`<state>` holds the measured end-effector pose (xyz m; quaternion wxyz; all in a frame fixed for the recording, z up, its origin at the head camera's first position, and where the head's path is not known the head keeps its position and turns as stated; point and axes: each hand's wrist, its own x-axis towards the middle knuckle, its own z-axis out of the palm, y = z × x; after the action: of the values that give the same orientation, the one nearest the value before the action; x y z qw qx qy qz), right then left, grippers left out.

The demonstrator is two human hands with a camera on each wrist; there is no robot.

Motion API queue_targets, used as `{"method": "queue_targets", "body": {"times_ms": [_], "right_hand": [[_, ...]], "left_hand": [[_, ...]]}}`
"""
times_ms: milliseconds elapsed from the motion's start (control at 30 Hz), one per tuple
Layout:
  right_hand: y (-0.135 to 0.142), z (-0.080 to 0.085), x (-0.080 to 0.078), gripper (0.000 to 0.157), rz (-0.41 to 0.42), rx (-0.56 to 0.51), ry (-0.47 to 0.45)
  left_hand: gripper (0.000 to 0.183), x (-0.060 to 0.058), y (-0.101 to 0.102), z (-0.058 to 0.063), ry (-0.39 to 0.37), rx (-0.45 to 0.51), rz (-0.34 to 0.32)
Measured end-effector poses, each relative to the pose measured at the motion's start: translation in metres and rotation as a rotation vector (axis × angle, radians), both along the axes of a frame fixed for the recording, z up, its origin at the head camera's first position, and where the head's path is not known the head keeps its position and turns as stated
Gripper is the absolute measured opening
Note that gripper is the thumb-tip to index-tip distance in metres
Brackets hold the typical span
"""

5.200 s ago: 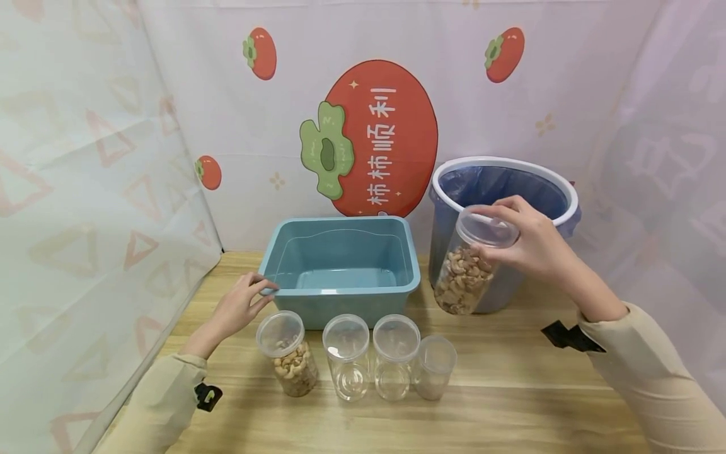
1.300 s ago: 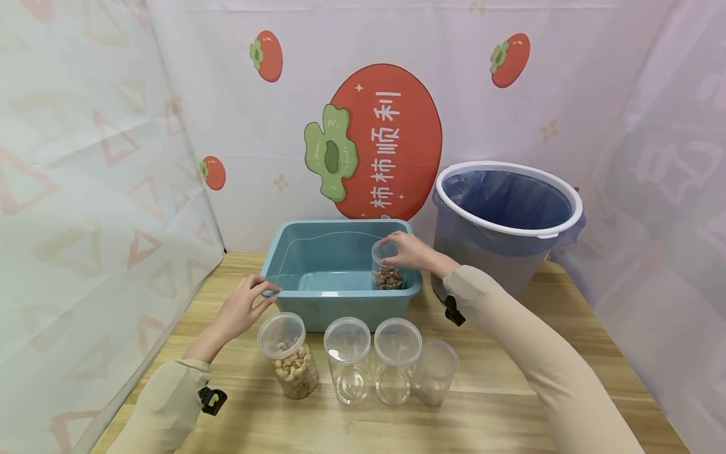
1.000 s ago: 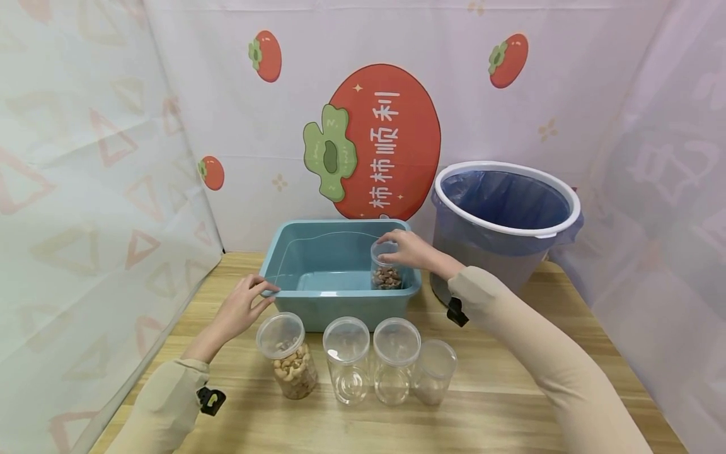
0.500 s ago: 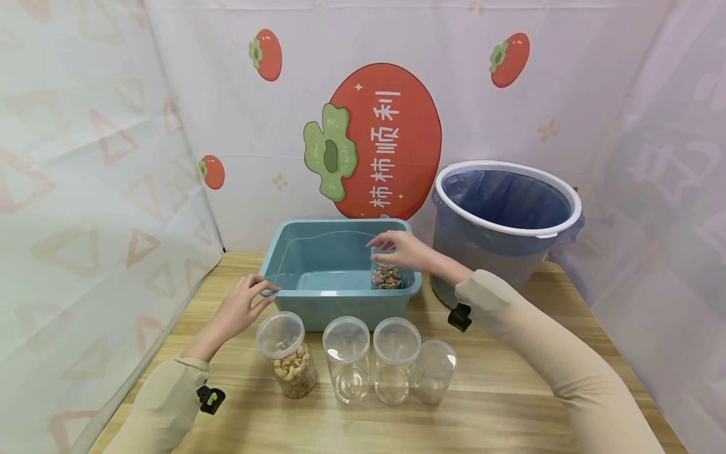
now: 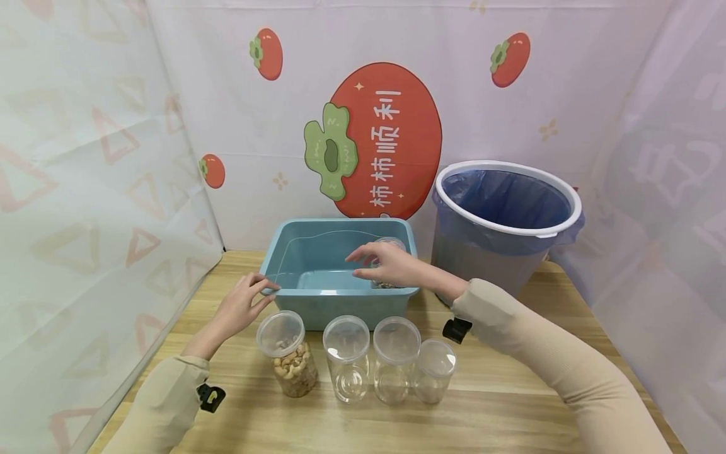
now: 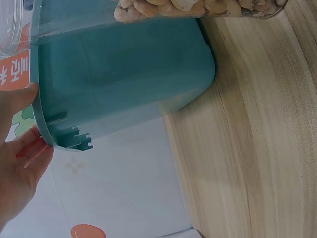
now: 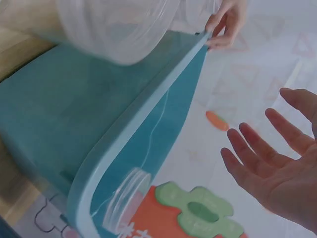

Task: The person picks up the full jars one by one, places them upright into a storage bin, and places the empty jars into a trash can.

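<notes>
My left hand (image 5: 244, 302) pinches the front left corner of a blue plastic tub (image 5: 340, 309) between thumb and fingers. Over the tub's right half, my right hand (image 5: 391, 265) is spread with nothing in it. Behind that hand, inside the tub's right end, stands a clear lidded jar (image 5: 391, 241) of nuts, mostly hidden; its lid edge (image 7: 128, 198) shows in the right wrist view. Before the tub, a jar of cashews (image 5: 295, 372) stands at the left of a row. To its right come two clear jars (image 5: 348, 378) and a shorter clear jar (image 5: 435, 372), all lidded.
A grey bin (image 5: 476, 258) with a white rim and blue liner stands right of the tub. The wooden table (image 5: 510, 416) extends in front of the jars. A white curtain (image 5: 266, 126) printed with persimmons hangs behind.
The right hand brought the nut jar from beside the bin into the tub's right end, let go of it, and drew leftward with spread fingers. The left hand stayed at the tub's corner.
</notes>
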<state>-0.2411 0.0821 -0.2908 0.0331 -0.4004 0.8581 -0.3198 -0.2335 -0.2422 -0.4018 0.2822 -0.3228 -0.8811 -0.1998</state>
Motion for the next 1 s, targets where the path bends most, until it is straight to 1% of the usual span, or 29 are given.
{"method": "queue_targets", "body": {"times_ms": [233,367,533,733,1000], "right_hand": [[-0.015,0.000,0.020,0.031,0.065,0.022,0.041],[-0.023,-0.003,0.029,0.031,0.101,0.020,0.021],[-0.035,-0.008,0.039,0.030,0.126,0.031,-0.011],[-0.049,-0.014,0.046,0.029,0.154,0.013,-0.037],[-0.068,-0.022,0.049,0.032,0.187,0.014,-0.093]], "left_hand": [[0.019,0.001,0.000,0.000,-0.005,0.004,0.003],[0.019,0.001,0.000,0.000,-0.003,-0.001,0.006],[0.019,0.001,0.000,0.001,-0.005,-0.006,0.007],[0.020,0.001,0.000,0.001,-0.013,-0.008,0.017],[0.019,0.001,-0.001,0.002,-0.032,-0.011,0.033]]}}
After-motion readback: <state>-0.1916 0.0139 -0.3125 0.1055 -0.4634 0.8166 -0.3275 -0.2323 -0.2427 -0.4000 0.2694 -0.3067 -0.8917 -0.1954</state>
